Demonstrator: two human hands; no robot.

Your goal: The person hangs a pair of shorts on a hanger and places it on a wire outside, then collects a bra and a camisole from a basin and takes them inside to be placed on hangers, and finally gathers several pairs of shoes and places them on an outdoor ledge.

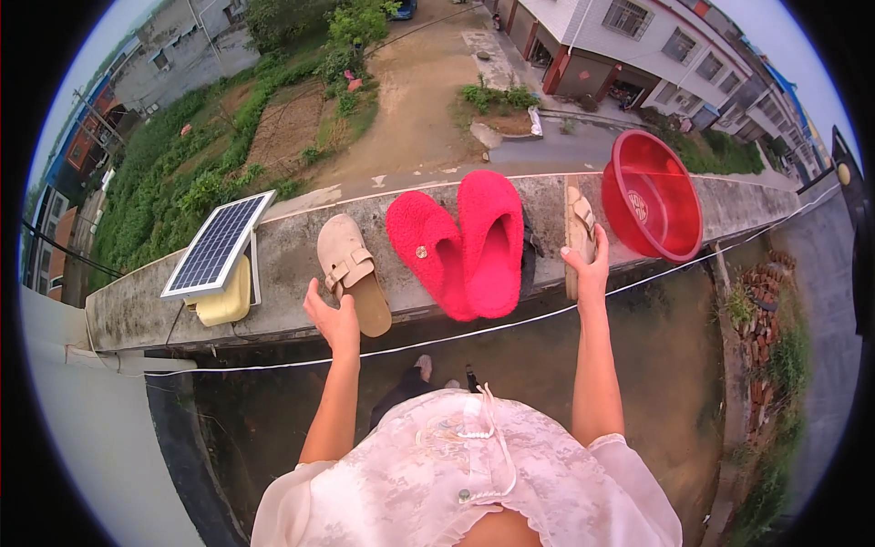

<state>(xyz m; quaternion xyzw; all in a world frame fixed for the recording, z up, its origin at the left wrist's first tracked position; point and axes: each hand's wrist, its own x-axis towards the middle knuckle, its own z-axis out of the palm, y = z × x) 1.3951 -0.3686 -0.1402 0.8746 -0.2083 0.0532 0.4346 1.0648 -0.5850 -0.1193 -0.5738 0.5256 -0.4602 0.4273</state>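
My left hand is beside a beige suede clog with a buckled strap, which lies sole down on the concrete ledge. Its fingers are spread, and the thumb is at the shoe's edge; whether it touches I cannot tell. My right hand grips a matching beige clog, tipped on its side so the sole edge faces left. Between the two clogs rest two fluffy bright pink slippers, leaning against each other, with something dark partly hidden behind the right one.
A red plastic basin stands tilted on the ledge, right of the held clog. At the left is a small solar panel over a yellow-cased unit. A white cable runs along the near side. Beyond the ledge is a drop to a yard.
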